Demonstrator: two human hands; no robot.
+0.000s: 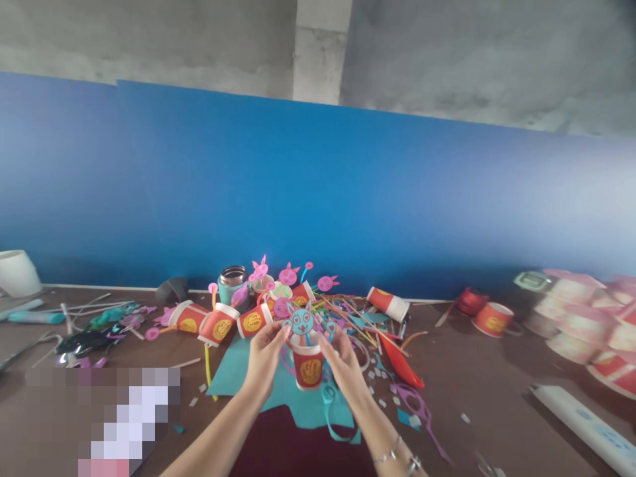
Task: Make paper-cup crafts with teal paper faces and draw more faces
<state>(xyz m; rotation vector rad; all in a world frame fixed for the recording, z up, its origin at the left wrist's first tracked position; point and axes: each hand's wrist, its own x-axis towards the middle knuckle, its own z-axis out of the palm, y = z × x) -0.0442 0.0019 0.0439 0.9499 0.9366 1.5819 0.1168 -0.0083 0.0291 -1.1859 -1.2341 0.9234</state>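
Though blurred, "GO"-like lettering (311, 372); red cup (309, 361)

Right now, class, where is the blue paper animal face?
In the head view, the blue paper animal face is below centre, between the left hand and the right hand, just above a red paper cup.

"What is between the left hand (265, 351) and right hand (344, 352)?"
"A red paper cup (309, 372), a blue animal-face cutout (301, 322) above its rim."
"Behind it?"
"Toppled red cups (218, 324) and a blue partition (318, 192)."
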